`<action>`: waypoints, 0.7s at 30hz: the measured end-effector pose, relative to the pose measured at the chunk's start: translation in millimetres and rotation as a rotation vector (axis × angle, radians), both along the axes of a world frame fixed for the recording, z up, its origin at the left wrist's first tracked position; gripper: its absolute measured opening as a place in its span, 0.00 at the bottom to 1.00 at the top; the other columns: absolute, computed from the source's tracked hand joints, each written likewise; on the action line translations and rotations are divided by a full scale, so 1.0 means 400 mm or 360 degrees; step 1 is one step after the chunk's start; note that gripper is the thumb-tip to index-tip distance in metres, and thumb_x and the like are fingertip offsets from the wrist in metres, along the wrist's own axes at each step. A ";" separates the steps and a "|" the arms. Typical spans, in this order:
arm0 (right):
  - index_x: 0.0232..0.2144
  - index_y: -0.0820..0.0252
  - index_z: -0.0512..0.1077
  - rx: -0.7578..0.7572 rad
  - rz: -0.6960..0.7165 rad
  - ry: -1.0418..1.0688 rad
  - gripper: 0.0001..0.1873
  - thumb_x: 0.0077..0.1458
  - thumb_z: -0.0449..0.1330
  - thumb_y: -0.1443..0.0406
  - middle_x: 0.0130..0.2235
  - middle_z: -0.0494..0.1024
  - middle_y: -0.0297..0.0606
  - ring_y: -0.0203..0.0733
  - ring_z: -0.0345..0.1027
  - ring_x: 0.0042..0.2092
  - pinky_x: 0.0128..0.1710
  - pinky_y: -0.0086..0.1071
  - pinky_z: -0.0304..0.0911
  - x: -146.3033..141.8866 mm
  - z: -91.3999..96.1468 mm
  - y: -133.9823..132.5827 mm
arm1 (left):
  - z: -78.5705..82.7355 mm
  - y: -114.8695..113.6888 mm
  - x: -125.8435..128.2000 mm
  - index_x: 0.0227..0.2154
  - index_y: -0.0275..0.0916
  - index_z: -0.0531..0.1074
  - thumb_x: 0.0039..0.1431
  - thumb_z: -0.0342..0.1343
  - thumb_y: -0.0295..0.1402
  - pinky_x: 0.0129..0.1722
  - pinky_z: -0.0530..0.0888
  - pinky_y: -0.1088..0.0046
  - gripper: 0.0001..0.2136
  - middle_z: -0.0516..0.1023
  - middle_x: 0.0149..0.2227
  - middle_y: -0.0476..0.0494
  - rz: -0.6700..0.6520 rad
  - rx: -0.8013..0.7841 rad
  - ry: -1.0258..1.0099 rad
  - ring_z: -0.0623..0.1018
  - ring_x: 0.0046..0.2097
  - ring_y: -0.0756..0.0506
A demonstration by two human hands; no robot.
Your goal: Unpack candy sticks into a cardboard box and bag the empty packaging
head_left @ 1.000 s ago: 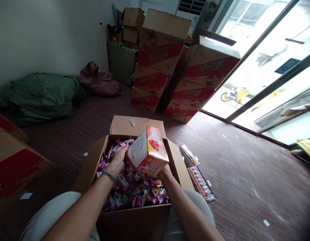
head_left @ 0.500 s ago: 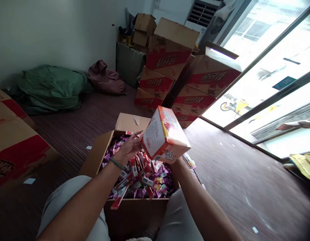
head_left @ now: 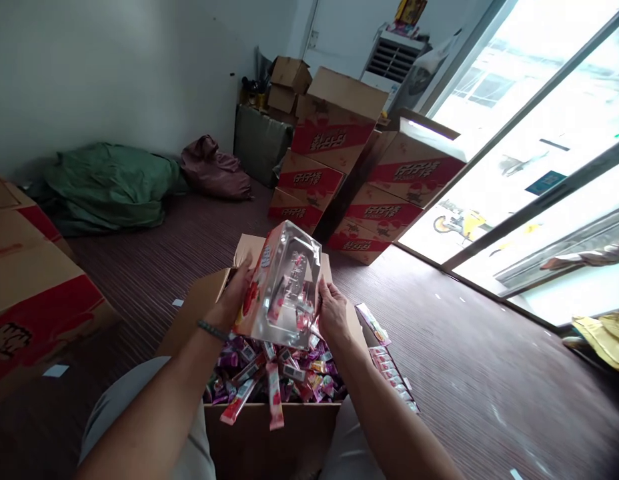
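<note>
Between my two hands is a small orange-and-white display box point(head_left: 254, 293) with a clear plastic face turned toward me; a few pink-red packets show through or inside it. My left hand point(head_left: 236, 290) grips its left side, the fingers partly hidden behind it. On the right edge, my right hand point(head_left: 332, 307) is closed with bent fingers. Directly below stands an open cardboard carton point(head_left: 269, 437) between my knees, heaped with purple and red wrapped sweets point(head_left: 294, 373). Two long red stick packets point(head_left: 274, 397) hang over its near rim.
Right of the carton, a tray of packets point(head_left: 389, 367) lies on the floor. Red-banded cartons point(head_left: 319, 140) are stacked ahead, with another large carton point(head_left: 39, 287) at left. Green point(head_left: 109, 187) and maroon point(head_left: 214, 170) bundles lie by the wall. Glass doors point(head_left: 489, 220) line the right.
The display box has turned so its clear face now points at me, and it sits lower and further left. My right hand has come into sight on its right edge. A second stick hangs over the carton rim.
</note>
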State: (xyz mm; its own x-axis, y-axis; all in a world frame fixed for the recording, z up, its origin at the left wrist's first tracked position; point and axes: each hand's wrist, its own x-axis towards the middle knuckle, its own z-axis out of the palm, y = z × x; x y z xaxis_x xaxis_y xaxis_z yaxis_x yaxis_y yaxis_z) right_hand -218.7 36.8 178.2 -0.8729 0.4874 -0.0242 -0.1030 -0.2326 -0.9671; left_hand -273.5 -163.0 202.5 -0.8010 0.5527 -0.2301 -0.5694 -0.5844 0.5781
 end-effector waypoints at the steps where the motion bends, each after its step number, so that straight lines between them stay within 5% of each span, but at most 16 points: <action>1: 0.25 0.58 0.71 0.0047 -0.0034 -0.0001 0.23 0.43 0.70 0.47 0.23 0.70 0.27 0.32 0.58 0.24 0.25 0.27 0.59 0.002 0.002 -0.009 | 0.002 -0.020 -0.005 0.46 0.39 0.77 0.58 0.57 0.57 0.27 0.76 0.73 0.26 0.81 0.31 0.44 0.0002 -0.0047 0.0050 0.79 0.29 0.46; 3: 0.24 0.58 0.70 0.0154 -0.0064 -0.0012 0.22 0.45 0.69 0.47 0.24 0.70 0.28 0.32 0.59 0.26 0.28 0.27 0.60 0.012 0.005 -0.022 | -0.004 -0.048 -0.008 0.50 0.41 0.76 0.52 0.64 0.56 0.26 0.76 0.73 0.29 0.82 0.35 0.43 0.0023 -0.0236 0.0186 0.80 0.30 0.46; 7: 0.26 0.59 0.72 0.0309 0.0141 -0.0009 0.22 0.50 0.66 0.46 0.26 0.71 0.30 0.33 0.60 0.29 0.31 0.26 0.61 0.032 -0.002 -0.034 | -0.031 -0.058 0.008 0.54 0.47 0.74 0.42 0.76 0.34 0.37 0.78 0.71 0.33 0.83 0.44 0.43 0.0134 -0.0709 0.0413 0.82 0.42 0.42; 11: 0.37 0.58 0.77 0.0523 0.0533 -0.0009 0.20 0.56 0.61 0.48 0.35 0.76 0.33 0.37 0.68 0.38 0.42 0.29 0.65 0.036 -0.028 -0.029 | -0.035 -0.058 0.008 0.51 0.46 0.76 0.48 0.72 0.36 0.37 0.79 0.69 0.25 0.83 0.42 0.43 0.0346 -0.0681 0.0337 0.82 0.39 0.42; 14: 0.47 0.55 0.77 0.0978 0.0626 -0.0025 0.18 0.59 0.58 0.55 0.45 0.79 0.38 0.44 0.70 0.49 0.54 0.38 0.64 0.028 -0.055 -0.019 | -0.026 -0.069 -0.003 0.51 0.47 0.77 0.51 0.71 0.36 0.33 0.79 0.72 0.23 0.83 0.42 0.46 0.0405 -0.0693 0.0364 0.81 0.36 0.45; 18: 0.61 0.52 0.68 0.1545 0.0726 -0.0072 0.31 0.54 0.58 0.65 0.62 0.70 0.42 0.49 0.60 0.63 0.64 0.45 0.55 0.012 -0.083 -0.026 | -0.027 -0.076 -0.016 0.53 0.46 0.77 0.51 0.70 0.35 0.34 0.78 0.75 0.24 0.84 0.43 0.46 0.0482 -0.0731 0.0330 0.82 0.39 0.45; 21: 0.65 0.56 0.62 0.1784 0.0696 -0.0044 0.37 0.52 0.60 0.63 0.62 0.68 0.46 0.52 0.59 0.62 0.63 0.48 0.56 0.003 -0.103 -0.052 | -0.029 -0.072 -0.017 0.55 0.47 0.77 0.52 0.70 0.37 0.40 0.78 0.75 0.25 0.83 0.45 0.46 0.0491 -0.0700 0.0365 0.82 0.44 0.45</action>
State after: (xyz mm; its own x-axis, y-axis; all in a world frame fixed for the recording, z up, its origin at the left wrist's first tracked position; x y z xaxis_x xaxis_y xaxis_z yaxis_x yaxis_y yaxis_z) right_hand -217.6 16.1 137.0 -0.9754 -0.0875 0.2023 -0.2012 0.7287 -0.6546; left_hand -280.2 -192.0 191.0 -0.9662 0.1779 -0.1866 -0.2424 -0.3802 0.8926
